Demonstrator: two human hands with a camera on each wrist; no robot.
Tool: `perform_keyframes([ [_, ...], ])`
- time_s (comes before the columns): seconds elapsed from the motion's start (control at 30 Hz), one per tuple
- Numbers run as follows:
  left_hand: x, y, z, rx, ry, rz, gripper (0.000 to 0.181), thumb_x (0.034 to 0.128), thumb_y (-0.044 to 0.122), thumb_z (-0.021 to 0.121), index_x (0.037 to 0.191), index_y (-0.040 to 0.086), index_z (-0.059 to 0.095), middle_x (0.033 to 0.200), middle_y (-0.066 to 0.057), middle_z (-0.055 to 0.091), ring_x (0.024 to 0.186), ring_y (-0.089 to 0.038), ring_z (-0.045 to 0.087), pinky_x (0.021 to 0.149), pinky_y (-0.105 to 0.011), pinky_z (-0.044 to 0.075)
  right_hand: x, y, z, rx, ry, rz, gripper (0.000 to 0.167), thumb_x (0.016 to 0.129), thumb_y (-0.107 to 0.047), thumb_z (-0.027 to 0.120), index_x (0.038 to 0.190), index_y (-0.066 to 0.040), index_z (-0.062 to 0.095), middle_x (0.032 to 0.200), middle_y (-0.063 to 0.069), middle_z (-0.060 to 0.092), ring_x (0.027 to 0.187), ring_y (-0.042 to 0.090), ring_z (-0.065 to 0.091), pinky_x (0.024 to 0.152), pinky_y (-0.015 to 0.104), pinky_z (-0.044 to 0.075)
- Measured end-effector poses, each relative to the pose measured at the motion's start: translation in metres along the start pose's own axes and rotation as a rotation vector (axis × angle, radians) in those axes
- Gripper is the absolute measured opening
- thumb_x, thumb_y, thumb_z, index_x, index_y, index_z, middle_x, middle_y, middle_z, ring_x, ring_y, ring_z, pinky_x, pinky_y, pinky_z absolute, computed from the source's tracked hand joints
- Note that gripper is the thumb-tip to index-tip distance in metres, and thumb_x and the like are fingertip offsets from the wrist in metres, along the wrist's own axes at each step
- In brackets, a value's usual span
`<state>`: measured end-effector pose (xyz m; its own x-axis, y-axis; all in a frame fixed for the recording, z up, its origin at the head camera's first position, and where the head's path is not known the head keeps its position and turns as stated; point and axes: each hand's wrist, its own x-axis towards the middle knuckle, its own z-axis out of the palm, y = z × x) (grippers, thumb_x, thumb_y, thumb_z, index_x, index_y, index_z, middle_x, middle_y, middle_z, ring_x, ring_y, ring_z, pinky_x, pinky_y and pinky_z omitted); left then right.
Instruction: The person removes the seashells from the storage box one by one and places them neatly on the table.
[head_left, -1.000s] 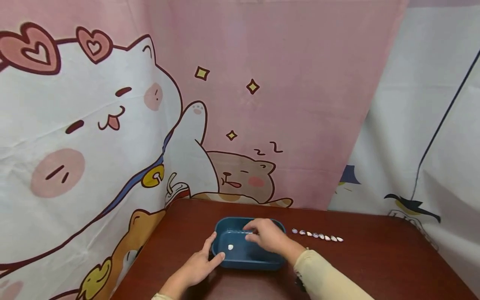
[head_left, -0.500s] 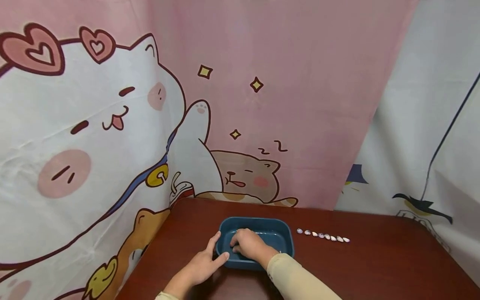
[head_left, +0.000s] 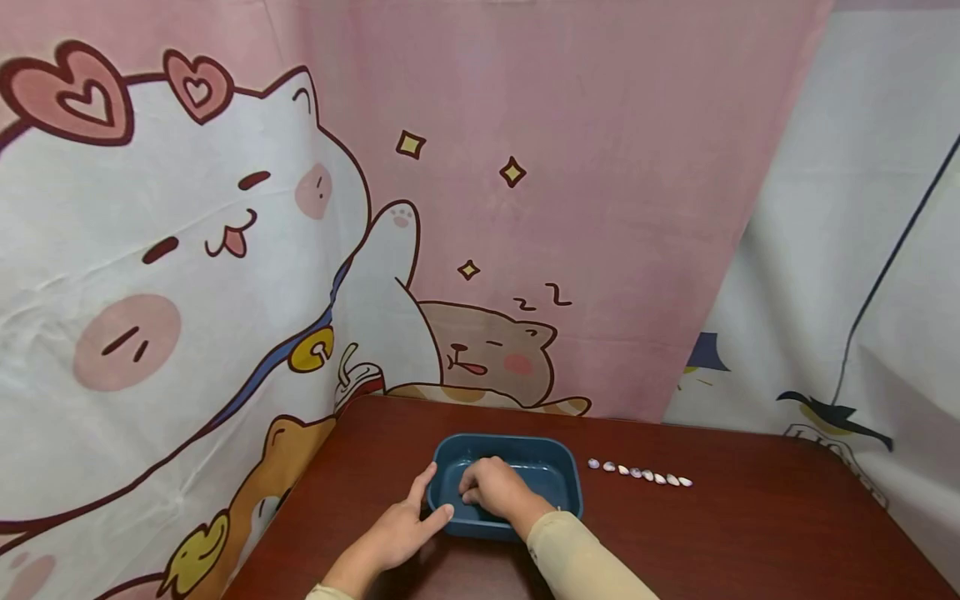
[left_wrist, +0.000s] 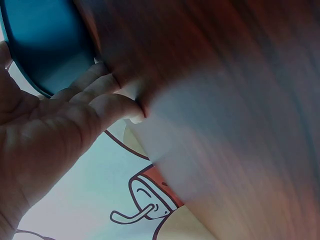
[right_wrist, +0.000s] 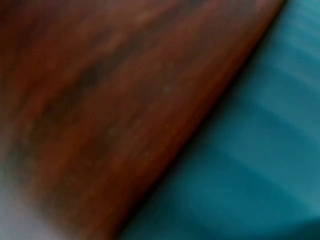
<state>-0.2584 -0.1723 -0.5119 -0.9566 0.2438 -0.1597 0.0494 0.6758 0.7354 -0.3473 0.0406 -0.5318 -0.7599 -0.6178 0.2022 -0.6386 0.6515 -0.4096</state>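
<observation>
My left hand (head_left: 401, 527) rests against the left near corner of a dark blue rectangular tub (head_left: 547, 443). Its thumb touches the near rim, while the fairly straight fingers lie along the outer wall; in the left wrist view, their tips meet the table beside the tub (left_wrist: 50, 40). Inside the tub, toward its left half, my right hand (head_left: 497, 487) reaches down with bent fingers. Its fingertips are mostly hidden, so whether they pinch anything does not show. The right wrist view has only table and blurred blue tub wall (right_wrist: 250, 160), without the hand.
Right of the tub, a row of several small white-and-purple shells (head_left: 636, 472) lies on the dark red-brown table (head_left: 712, 533). Cartoon-printed cloth (head_left: 600, 250) hangs behind the table and along its left side.
From the tub's right half, my right hand has moved left and down to where a small white piece lay; that piece is now out of sight. The left hand stays at the corner.
</observation>
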Motion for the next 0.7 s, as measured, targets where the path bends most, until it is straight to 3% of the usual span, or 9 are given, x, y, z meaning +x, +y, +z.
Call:
perform_keyframes([
  [0.7,0.0004,0.0028,-0.0002,0.003,-0.005,-0.026,0.091,0.1039,0.066,0.054,0.172,0.02,0.014,0.152,-0.036,0.054,0.128,-0.048,0.065,0.105,-0.074,0.046,0.0016,-0.0016,-0.0024,0.003,-0.084,0.139,0.006,0.094,-0.021,0.083,0.094,-0.02,0.077,0.084,-0.012,0.07,0.075,0.002,0.058,0.076,0.028,0.057],
])
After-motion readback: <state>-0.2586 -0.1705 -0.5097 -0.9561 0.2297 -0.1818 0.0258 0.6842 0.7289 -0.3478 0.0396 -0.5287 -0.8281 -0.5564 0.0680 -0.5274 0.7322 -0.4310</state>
